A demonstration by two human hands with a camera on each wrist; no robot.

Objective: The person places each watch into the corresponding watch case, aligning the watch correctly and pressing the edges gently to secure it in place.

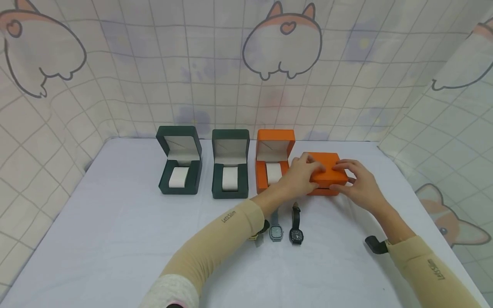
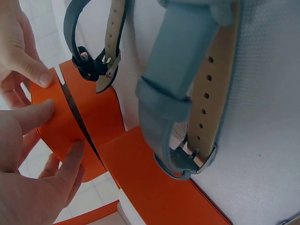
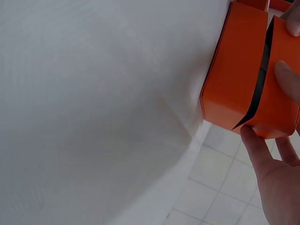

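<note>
An orange watch box (image 1: 326, 162) stands at the right end of a row, its lid slightly raised; a dark gap (image 3: 260, 75) shows between lid and base. From the left side, my left hand (image 1: 298, 174) holds the lid with thumb and fingers. At the lid's right side my right hand (image 1: 362, 184) grips it, one fingertip right at the gap's edge in the right wrist view. Nearer me lie a black watch (image 1: 296, 235) and a watch with a grey-blue strap (image 1: 276, 231). My left sleeve (image 1: 219, 231) partly hides another watch (image 1: 253, 237).
To the left stand an open orange box (image 1: 261, 175) and two open dark green boxes (image 1: 242, 182), each with a white cushion inside. All are on a white-covered table (image 1: 115, 235). Behind it hangs a grid-patterned cloth (image 1: 215, 94).
</note>
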